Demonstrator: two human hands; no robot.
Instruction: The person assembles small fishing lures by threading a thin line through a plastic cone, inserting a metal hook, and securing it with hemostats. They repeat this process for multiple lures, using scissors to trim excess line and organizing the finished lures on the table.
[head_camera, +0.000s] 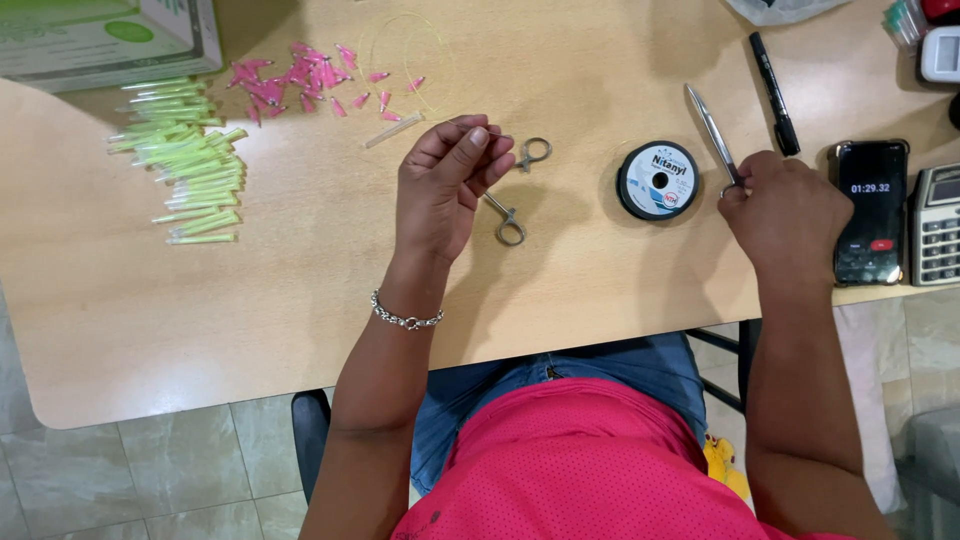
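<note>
Left hand (445, 175) pinched shut on a thin line (470, 126) just above the small clamp (512, 190) on the surface (300, 290), right hand (785, 205) closed on the scissors (712, 128) beside the spool (657, 180); I'd keep the line taut and cut close to the pinch.

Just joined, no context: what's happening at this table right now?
A person sits at a wooden table. The right hand grips the handle of slim scissors, blades pointing away. The left hand is raised with fingertips pinched, seemingly on a thin line too fine to confirm, above a small metal clamp. A spool of line lies between the hands. Green tubes and pink caps are piled at the far left.
</note>
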